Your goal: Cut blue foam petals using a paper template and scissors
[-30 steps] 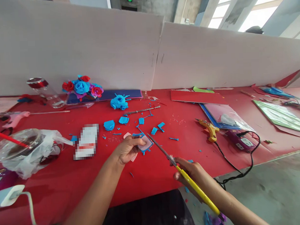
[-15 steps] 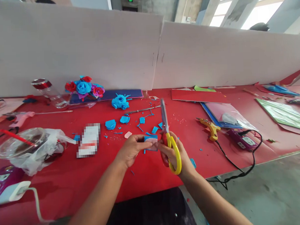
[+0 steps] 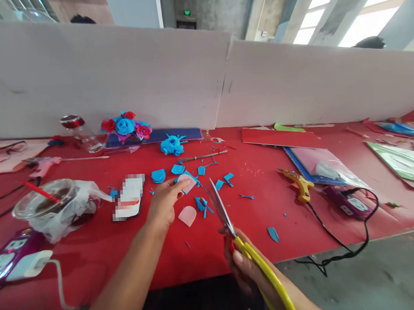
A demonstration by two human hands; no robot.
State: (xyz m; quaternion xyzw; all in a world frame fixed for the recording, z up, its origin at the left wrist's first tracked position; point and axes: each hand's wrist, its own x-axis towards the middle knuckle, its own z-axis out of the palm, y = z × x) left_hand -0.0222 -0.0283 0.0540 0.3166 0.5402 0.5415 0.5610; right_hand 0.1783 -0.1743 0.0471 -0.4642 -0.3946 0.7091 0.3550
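Note:
My left hand (image 3: 164, 200) is closed, thumb and fingers pinching a pale pink petal-shaped piece (image 3: 186, 183) with blue paper showing along its edge. Just below, a second pink petal-shaped piece (image 3: 187, 216) lies flat on the red table. My right hand (image 3: 248, 263) grips a pair of scissors (image 3: 274, 273) with yellow and red handles; the blades are slightly apart and point up and left, with nothing between them. Blue paper scraps (image 3: 203, 206) lie between my hands. Several blue cut pieces (image 3: 158, 176) rest beyond my left hand, and another (image 3: 273, 234) is right of the scissors.
A blue paper flower (image 3: 172, 145) and a flower bunch (image 3: 125, 125) sit near the white partition (image 3: 121, 76). A phone (image 3: 128, 197) and a bagged cup (image 3: 54, 198) are left. A yellow glue gun (image 3: 299, 185) and purple power strip (image 3: 348, 201) lie right, with trailing cords.
My hands have moved apart: the left moved left and slightly away, the right came nearer with the scissors, now tilted left. A pink piece now lies below my left hand.

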